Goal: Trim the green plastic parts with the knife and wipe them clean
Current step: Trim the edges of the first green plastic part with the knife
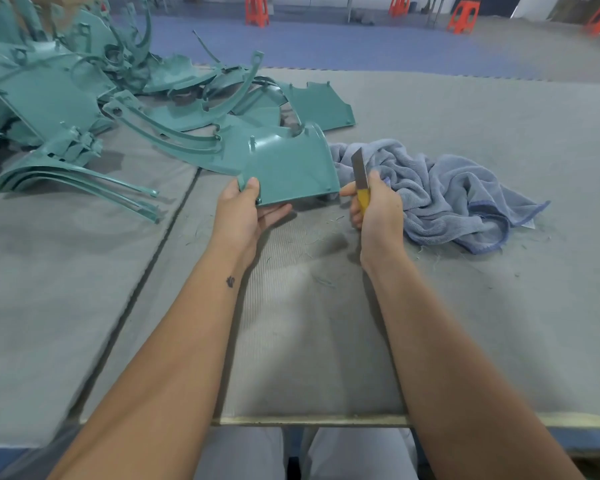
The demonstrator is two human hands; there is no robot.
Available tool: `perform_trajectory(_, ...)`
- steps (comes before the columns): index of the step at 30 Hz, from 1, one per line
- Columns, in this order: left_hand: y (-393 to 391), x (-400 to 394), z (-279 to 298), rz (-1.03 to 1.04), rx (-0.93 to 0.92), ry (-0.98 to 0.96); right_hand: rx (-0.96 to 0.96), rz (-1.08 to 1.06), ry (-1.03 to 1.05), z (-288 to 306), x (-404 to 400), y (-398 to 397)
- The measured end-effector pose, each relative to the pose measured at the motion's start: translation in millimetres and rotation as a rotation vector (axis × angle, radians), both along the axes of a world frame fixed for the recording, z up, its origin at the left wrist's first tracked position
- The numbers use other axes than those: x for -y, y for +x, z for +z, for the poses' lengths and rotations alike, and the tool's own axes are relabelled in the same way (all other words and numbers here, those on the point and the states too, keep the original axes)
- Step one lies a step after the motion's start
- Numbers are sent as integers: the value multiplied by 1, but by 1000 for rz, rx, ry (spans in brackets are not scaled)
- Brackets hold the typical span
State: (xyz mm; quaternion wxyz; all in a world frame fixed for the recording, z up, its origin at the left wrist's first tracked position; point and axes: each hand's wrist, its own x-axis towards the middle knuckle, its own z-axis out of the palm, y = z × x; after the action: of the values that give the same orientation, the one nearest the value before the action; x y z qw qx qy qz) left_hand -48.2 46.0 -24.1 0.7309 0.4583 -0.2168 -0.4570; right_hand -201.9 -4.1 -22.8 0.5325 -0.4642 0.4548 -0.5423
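- The left hand grips the near left corner of a curved green plastic panel, thumb on top and fingers underneath, holding it tilted just above the bench.
- The right hand is curled round the yellow handle of a utility knife; the blade points up, just right of the panel's near right corner, and I cannot tell whether it touches the edge.
- A crumpled blue-grey towel lies on the bench right of the panel, close behind the knife hand.
- A pile of untrimmed green parts lies left of and behind the panel; its far end rests against the pile.
- Thin green shavings are scattered on the bench nearer the person than the panel, so trimming seems under way.
- Risks, as I judge them:
  - The panel is held at one corner only, so blade pressure at the opposite corner could twist it and gouge the painted face.
  - A slip along the near edge would carry the blade toward the left fingers beneath the panel.
  - The blade could snag the towel just beside it.
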Motion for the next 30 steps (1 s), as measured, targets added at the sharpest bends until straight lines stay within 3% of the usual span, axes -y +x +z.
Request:
perform_trajectory(7, -4, 3, 0, 17, -208, -53, -57, 23, -110, -7, -1, 2)
perform_trajectory(22, 0, 3, -2, -12, -250, -30, -96, 107, -172, -12, -1, 1)
perform_trajectory(30, 0, 3, -2, 9, -285, -27, -221, 145, -250, -17, -2, 2)
